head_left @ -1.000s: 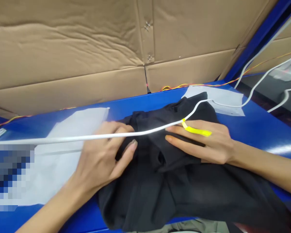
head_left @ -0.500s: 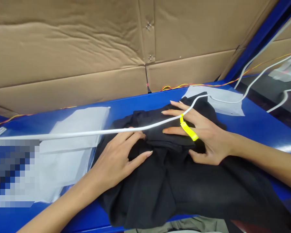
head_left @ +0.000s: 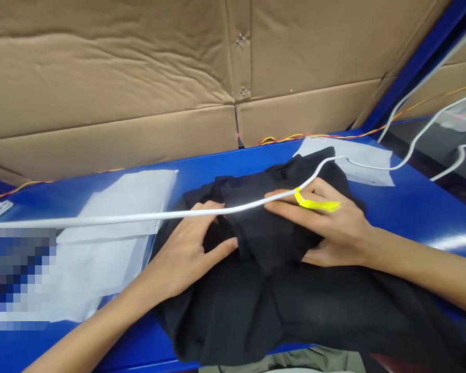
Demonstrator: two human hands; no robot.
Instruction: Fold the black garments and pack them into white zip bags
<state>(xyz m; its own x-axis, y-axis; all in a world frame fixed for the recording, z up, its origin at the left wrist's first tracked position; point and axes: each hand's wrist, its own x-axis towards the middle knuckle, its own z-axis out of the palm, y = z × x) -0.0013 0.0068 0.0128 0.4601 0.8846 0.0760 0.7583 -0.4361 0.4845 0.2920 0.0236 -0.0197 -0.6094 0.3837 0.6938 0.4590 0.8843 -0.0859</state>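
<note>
A black cloth garment (head_left: 233,316) lies bunched and folded on the blue table top (head_left: 233,163). My left hand (head_left: 190,248) rests on its upper left folds with the fingers spread. My right hand (head_left: 326,223) lies flat on a fold to the right, fingers close together. A white cable (head_left: 147,217) runs across the garment, just over both hands. A yellow tag (head_left: 316,203) on that cable lies across my right fingers. Neither hand visibly grips the cloth.
Translucent white plastic sheets (head_left: 112,233) lie on the table at left, and another (head_left: 357,158) lies behind the garment. Orange-yellow wires (head_left: 318,136) run along the table's back edge before a cardboard wall (head_left: 108,77). A blurred patch covers the lower left.
My right hand has gone from spread fingers to lying flatter on the fold, and the yellow tag has swung sideways. My left hand has shifted slightly up. The cloth's folds have shifted under both.
</note>
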